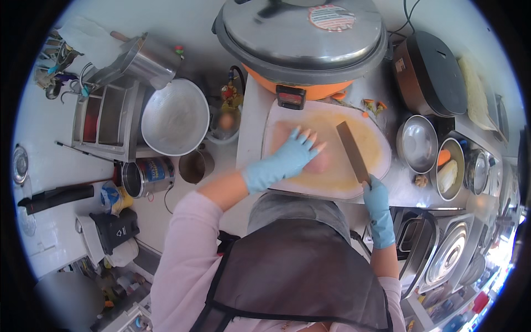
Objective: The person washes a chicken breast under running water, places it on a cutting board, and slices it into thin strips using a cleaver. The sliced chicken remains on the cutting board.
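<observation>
A white cutting board (375, 149) with yellow stains lies on the steel counter before me. My left hand (290, 155), in a light blue glove with bare fingertips, rests palm down at a piece of pale pink raw meat (317, 163) on the board. Its fingers are spread, and part of the meat is hidden beneath them. My right hand (376, 199), gloved alike, grips the handle of a cleaver (352, 153) at the board's right edge. The cleaver's blade slants up and left over the board, apart from the meat.
A large orange rice cooker (298, 45) stands just behind the board. Carrot scraps (375, 106) lie near its right side. Farther right are a steel bowl (418, 143), a bowl (439, 182) with carrot and cabbage, and a knob of ginger (421, 180). A large pan (175, 117) stands left.
</observation>
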Demonstrator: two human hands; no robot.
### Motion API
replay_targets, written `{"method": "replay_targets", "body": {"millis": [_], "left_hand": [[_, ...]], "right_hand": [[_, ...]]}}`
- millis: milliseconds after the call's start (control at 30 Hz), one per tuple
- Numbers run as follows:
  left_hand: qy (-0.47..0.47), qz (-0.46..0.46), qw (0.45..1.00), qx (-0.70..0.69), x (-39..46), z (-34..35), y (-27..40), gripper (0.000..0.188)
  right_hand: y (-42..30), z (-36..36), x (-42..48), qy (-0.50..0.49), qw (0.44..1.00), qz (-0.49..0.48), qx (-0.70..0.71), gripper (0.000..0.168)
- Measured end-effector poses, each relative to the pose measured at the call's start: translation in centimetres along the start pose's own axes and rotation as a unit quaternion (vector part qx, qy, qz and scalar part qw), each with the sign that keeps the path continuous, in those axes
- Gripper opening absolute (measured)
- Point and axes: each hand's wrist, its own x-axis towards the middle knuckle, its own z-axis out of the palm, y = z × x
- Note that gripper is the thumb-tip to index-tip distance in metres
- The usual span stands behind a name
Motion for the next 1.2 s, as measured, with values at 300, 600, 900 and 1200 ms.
{"method": "replay_targets", "body": {"millis": [300, 600, 900, 1200], "left_hand": [[0.335, -0.581, 0.554, -0.493, 0.5, 3.5, 4.0, 0.075], [0.101, -0.554, 0.567, -0.602, 6.9, 0.3, 4.0, 0.060], [0.128, -0.466, 0.560, -0.673, 8.1, 5.6, 4.0, 0.043], [0.265, -0.295, 0.914, -0.083, 7.9, 4.6, 1.2, 0.046]], "right_hand": [[0.7, -2.2, 4.4, -0.035, 0.992, -0.116, -0.046, 0.022], [2.0, -1.9, 4.9, -0.059, 0.980, -0.160, -0.100, 0.019], [3.7, -1.2, 3.2, 0.038, 0.993, -0.071, -0.090, 0.024], [3.1, -0.2, 5.7, -0.019, 0.975, -0.032, -0.217, 0.023]]}}
